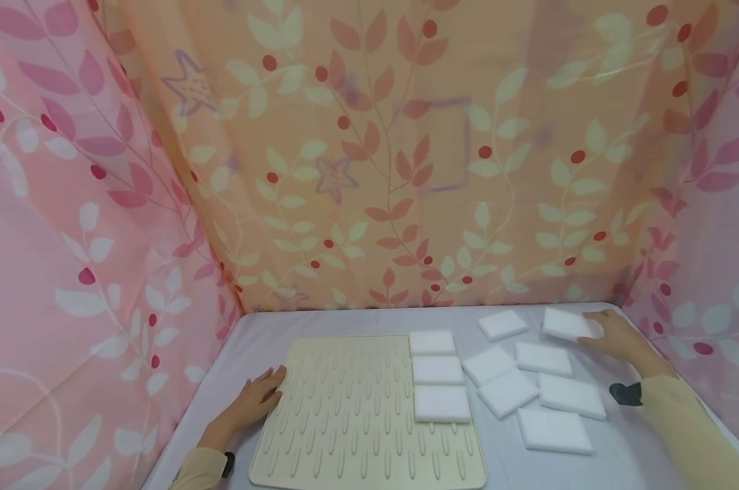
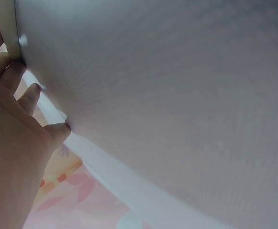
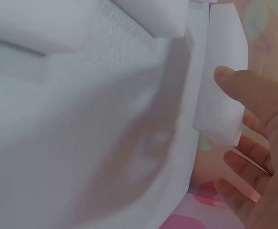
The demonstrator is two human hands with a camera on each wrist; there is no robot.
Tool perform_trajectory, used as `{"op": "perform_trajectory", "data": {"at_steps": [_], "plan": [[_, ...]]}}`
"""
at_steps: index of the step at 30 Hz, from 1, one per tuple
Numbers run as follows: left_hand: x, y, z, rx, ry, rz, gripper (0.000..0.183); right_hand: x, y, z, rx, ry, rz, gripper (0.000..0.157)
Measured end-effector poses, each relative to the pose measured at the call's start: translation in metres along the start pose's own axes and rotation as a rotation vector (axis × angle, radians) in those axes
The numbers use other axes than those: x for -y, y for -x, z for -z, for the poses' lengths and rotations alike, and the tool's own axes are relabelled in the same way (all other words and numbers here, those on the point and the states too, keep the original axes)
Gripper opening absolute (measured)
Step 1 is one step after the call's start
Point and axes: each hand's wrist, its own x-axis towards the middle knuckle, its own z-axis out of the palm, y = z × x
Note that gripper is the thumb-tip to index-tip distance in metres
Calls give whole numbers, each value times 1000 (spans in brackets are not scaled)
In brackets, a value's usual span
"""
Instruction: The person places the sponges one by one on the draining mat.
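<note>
Between thumb and fingers of the right hand (image 1: 617,337): a pinched white block (image 1: 565,324).
Loose white blocks (image 1: 507,392) lie left of this grip; the held one partly hides its fingertips. Farther left, the left hand (image 1: 254,398), fingers extended, touches the beige mat (image 1: 339,415).

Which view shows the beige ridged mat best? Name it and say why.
The head view: it shows the beige ridged mat nearly whole, three white blocks covering part of it. The left wrist view shows only what seems its edge; the right wrist view, none.
</note>
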Motion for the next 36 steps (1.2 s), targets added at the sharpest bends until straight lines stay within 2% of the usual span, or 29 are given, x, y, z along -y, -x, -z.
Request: {"op": "perform_trajectory", "data": {"at_steps": [6, 14, 19, 21, 25, 28, 31, 36], "plan": [[0, 2, -1, -30, -11, -5, 53, 6, 2, 3, -27, -21, 14, 78], [3, 1, -2, 19, 8, 25, 54, 18, 9, 5, -33, -33, 27, 82], [5, 0, -1, 8, 8, 13, 53, 21, 14, 0, -145, -2, 137, 72], [5, 0, 0, 0, 4, 8, 53, 25, 16, -2, -165, 2, 156, 70], [4, 0, 1, -6, -8, -4, 53, 40, 20, -3, -111, -25, 105, 73], [3, 1, 1, -19, -7, -15, 53, 54, 23, -1, -93, -13, 98, 74], [3, 1, 2, -27, -16, -22, 53, 67, 24, 0, -103, 12, 126, 73], [2, 1, 3, -2, -2, 4, 54, 85, 26, 0, -133, 46, 195, 69]]}}
